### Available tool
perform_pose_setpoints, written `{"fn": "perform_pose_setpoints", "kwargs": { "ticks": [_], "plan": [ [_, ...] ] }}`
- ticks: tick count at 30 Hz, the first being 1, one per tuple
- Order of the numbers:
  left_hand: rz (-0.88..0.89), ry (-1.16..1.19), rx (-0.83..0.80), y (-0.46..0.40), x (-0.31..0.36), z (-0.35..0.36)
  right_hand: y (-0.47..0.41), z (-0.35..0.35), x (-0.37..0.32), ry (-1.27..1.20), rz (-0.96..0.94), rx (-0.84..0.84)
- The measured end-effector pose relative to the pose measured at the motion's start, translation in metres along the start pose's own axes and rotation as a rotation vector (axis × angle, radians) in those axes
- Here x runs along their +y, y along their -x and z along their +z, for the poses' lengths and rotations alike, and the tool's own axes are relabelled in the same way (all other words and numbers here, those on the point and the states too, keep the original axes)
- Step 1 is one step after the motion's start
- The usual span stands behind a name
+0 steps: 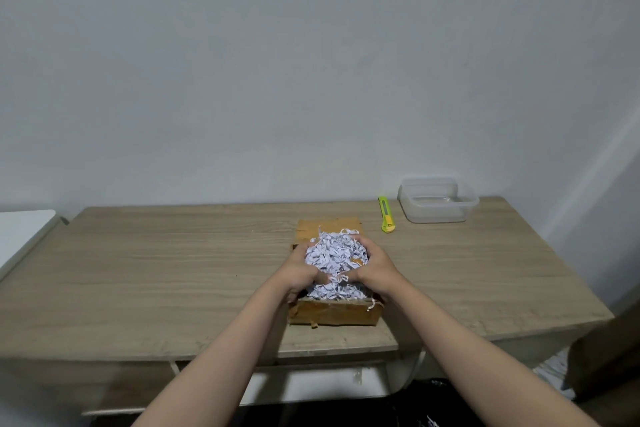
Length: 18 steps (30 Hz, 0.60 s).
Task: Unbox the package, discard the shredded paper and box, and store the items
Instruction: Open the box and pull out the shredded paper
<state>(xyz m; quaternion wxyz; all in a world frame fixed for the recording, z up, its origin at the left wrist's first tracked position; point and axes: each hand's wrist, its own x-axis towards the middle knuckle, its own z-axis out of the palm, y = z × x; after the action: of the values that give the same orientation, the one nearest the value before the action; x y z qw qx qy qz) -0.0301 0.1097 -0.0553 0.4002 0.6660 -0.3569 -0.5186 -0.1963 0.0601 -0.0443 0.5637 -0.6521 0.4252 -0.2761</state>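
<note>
An open brown cardboard box sits on the wooden table, a little right of centre. It is heaped with white shredded paper. My left hand and my right hand are both inside the box, fingers curled round a mound of the shreds from either side. The mound rises above the box walls. Any items under the paper are hidden.
A clear plastic container stands at the table's back right, with a yellow-green utility knife just left of it. The wooden table has bare surface to the left. A white surface adjoins at far left. Something dark lies under the table.
</note>
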Motion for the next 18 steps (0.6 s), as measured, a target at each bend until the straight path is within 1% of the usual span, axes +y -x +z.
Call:
{"fn": "perform_pose_setpoints", "kwargs": {
  "ticks": [4, 7, 14, 18],
  "plan": [
    [0.043, 0.035, 0.003, 0.000, 0.008, -0.005, -0.004, -0.002, -0.014, 0.028, -0.010, 0.030],
    [0.051, 0.045, -0.003, 0.001, 0.008, -0.007, -0.005, -0.001, -0.014, 0.037, 0.017, 0.032],
    [0.084, 0.058, 0.009, -0.005, 0.011, -0.011, -0.007, 0.002, -0.011, -0.057, 0.045, 0.089],
    [0.075, 0.064, -0.020, 0.000, 0.016, -0.013, -0.008, 0.006, -0.011, -0.086, 0.045, 0.095]
  ]
}}
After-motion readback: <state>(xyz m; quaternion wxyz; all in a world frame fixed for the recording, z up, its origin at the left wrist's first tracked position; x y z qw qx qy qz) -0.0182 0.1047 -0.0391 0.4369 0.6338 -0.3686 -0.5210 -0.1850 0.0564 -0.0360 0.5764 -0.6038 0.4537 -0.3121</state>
